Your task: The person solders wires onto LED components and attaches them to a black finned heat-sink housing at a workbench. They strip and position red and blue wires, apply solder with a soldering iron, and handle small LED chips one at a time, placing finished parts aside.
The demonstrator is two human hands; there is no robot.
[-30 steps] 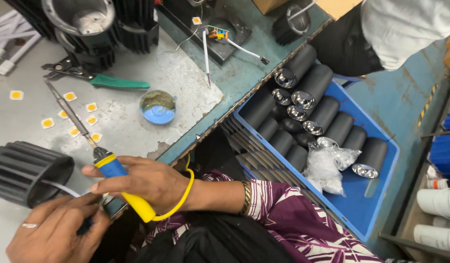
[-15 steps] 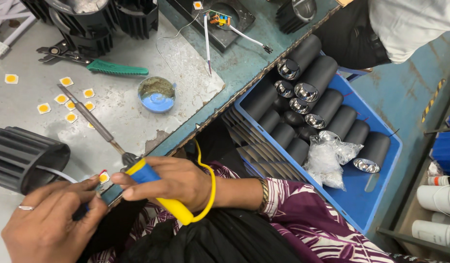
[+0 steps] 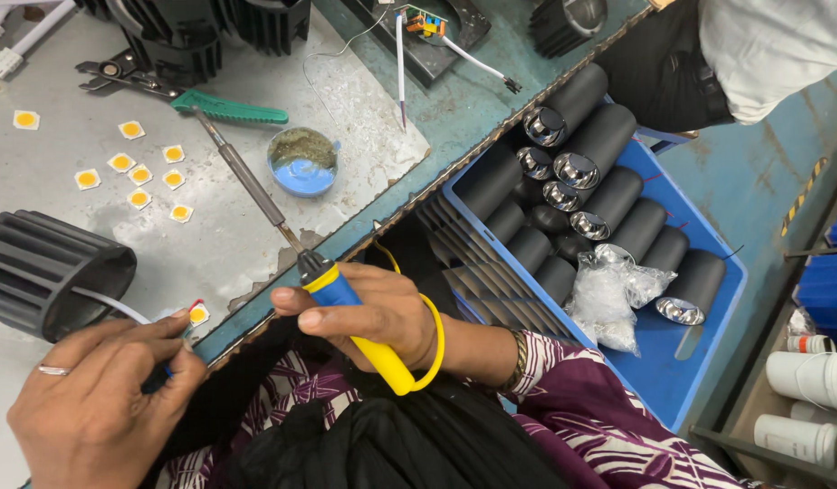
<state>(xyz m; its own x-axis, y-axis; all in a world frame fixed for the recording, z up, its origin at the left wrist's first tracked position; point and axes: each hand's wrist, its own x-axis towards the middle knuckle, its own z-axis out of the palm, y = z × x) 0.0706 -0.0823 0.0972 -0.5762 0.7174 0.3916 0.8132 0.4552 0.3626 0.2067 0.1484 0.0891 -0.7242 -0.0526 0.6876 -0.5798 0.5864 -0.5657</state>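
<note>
My right hand [image 3: 373,312] grips a soldering iron [image 3: 332,290] by its blue and yellow handle, its long metal shaft pointing up and left over the grey bench. My left hand [image 3: 97,403], a ring on one finger, pinches thin wires and a small square yellow chip [image 3: 198,314] at the bench's near edge. A white wire runs from my left fingers into a black finned housing [image 3: 47,272] lying on its side just left of them. Several more yellow chips [image 3: 138,172] lie scattered on the bench.
A blue cup of flux [image 3: 302,161] and green-handled pliers [image 3: 224,110] lie on the bench. A blue crate [image 3: 699,362] of black cylinders and a plastic bag sits to the right. Another person in a white top [image 3: 771,45] is at top right. White bottles [image 3: 812,380] stand at right.
My right hand swung the soldering iron away from the chip: its shaft now points up and left over the bench. My left hand stays on the wires and chip.
</note>
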